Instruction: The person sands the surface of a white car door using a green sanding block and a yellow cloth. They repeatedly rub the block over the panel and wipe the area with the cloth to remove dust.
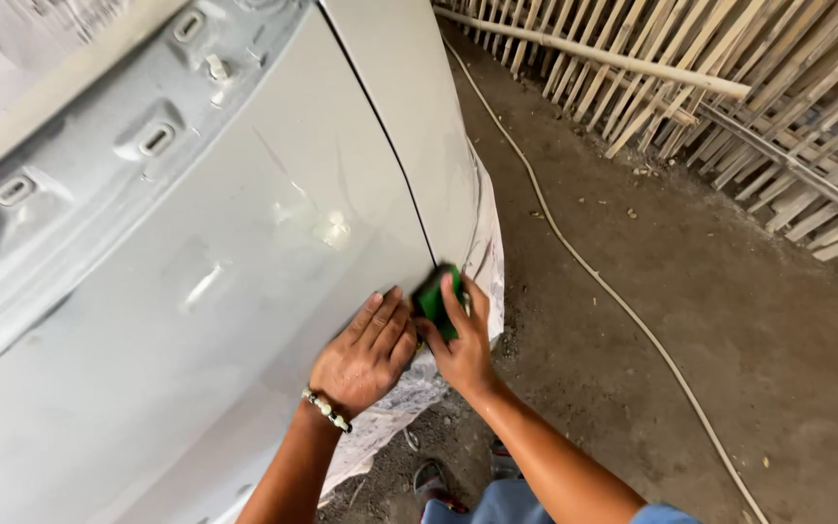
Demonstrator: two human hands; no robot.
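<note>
Left hand: my palm lies flat on the grey car panel, fingers stretched and holding nothing; I think it steadies me against the body.
Right hand: its fingers are closed around the green sanding block, pressing it on the panel's lower edge, just beside the dark door gap.
Paper: taped along the edge, probably to shield that part.
Floor: bare dirt, a white hose crossing it.
Fence: bamboo slats, well apart.
</note>
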